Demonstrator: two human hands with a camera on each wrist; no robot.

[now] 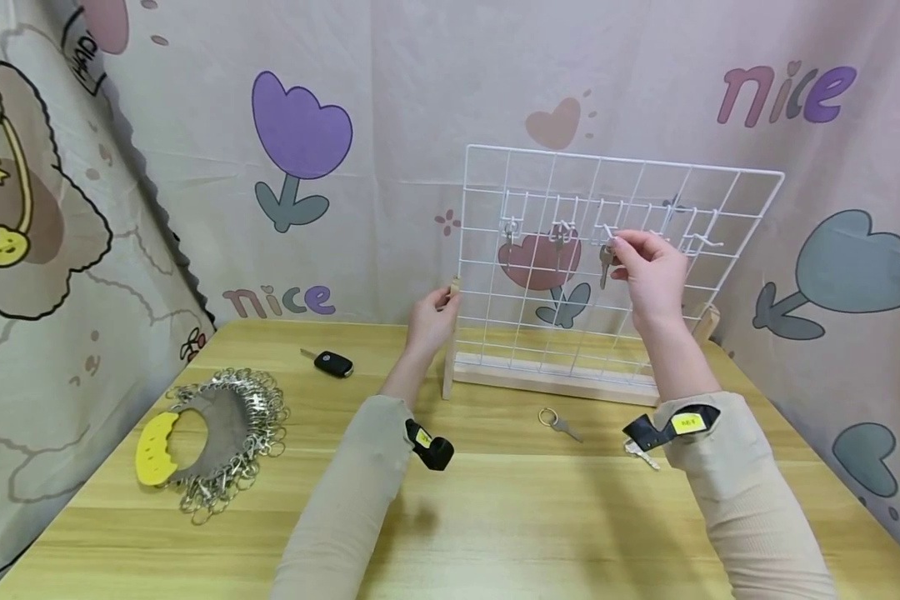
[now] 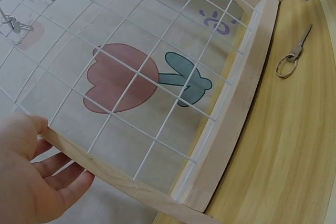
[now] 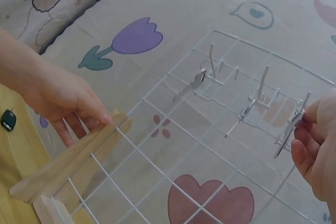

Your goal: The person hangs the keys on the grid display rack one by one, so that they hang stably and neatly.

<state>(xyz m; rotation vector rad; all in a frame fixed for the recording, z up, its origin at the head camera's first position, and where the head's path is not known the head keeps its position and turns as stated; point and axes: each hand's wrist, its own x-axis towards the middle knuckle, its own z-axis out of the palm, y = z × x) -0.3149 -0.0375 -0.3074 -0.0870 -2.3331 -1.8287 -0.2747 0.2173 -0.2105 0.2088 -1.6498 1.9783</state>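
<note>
A white wire grid rack stands upright in a wooden base at the back of the table. My left hand grips the rack's left wooden post, thumb in front and fingers behind. My right hand pinches a silver key at the third hook of the top row. In the right wrist view that key hangs from the hook between my fingertips. The first two hooks each carry one key.
On the wooden table lie a loose key on a ring, another key beside my right wrist, and a black car key fob. A heap of key rings round a yellow-and-grey holder sits at the left. A curtain hangs behind.
</note>
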